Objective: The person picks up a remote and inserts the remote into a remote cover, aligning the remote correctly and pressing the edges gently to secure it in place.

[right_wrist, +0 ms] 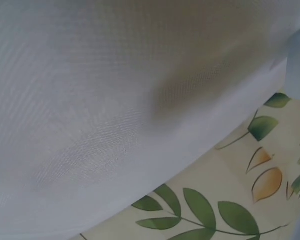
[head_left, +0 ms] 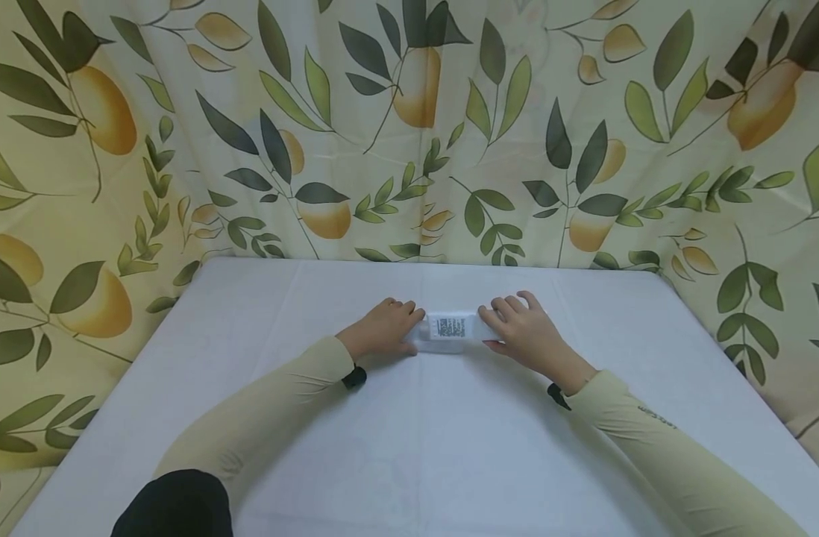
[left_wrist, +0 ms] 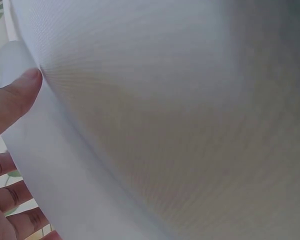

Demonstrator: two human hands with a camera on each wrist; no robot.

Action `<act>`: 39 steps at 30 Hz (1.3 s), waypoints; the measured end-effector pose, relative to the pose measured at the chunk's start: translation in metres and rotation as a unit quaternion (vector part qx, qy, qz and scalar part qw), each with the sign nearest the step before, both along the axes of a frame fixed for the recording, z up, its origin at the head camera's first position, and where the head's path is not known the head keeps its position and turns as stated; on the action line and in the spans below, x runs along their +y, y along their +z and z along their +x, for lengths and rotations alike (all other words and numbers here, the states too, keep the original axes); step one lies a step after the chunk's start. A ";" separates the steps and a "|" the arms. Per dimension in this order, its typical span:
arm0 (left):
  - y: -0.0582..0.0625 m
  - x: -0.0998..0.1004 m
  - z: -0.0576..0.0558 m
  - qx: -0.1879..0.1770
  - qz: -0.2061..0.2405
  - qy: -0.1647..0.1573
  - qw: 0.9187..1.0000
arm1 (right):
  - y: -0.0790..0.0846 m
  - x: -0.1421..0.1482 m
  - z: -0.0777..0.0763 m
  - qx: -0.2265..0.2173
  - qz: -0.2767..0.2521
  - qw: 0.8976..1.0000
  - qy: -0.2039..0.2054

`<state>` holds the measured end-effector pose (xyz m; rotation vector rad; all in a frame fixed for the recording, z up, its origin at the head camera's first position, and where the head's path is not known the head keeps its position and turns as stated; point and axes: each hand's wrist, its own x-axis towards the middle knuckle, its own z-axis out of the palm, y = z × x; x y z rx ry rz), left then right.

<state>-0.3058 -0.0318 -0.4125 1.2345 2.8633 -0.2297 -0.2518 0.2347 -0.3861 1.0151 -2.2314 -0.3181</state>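
Sleeve [head_left: 262, 410] in pale yellow-green leads up to the left grip from below and left, with a black piece [head_left: 354, 378] just under the wrist. The left grip [head_left: 385, 328] holds the left end of a white packet [head_left: 479, 328], fingers over the top edge and thumb at the lower side. From there the packet runs straight across to the right grip, its middle bare between the two hands, above the white worktop [head_left: 416, 447]; whether it touches that surface cannot be told.

Just right of the left grip, a label [head_left: 451, 327] faces up, carrying a dark square code and small print too fine to read. The right grip [head_left: 526, 328] clasps the packet's other end, fingers across the top, thumb beneath. Beyond it, down and right, a matching right sleeve [head_left: 658, 440] bears small dark lettering, also illegible.

Behind both hands hangs a curtain [head_left: 383, 171] printed with leaves and orange fruit.

Only the left wrist view shows the thumb [left_wrist: 20, 97] close up, pressed to a white edge, fingers [left_wrist: 27, 222] below. The right wrist view shows white fabric [right_wrist: 90, 125] and curtain, with the hand out of frame.
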 end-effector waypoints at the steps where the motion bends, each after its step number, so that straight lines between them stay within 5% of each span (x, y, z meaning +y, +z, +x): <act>1: 0.000 0.000 0.000 0.002 -0.001 -0.001 1.000 | 0.000 -0.001 0.000 0.001 0.002 1.000 0.002; 23: 0.001 -0.001 0.003 0.021 0.006 -0.011 1.000 | -0.003 -0.001 -0.008 0.049 0.022 0.996 0.066; 39: 0.004 -0.002 0.006 0.012 0.001 -0.007 1.000 | -0.010 0.000 -0.004 0.024 0.033 0.997 0.072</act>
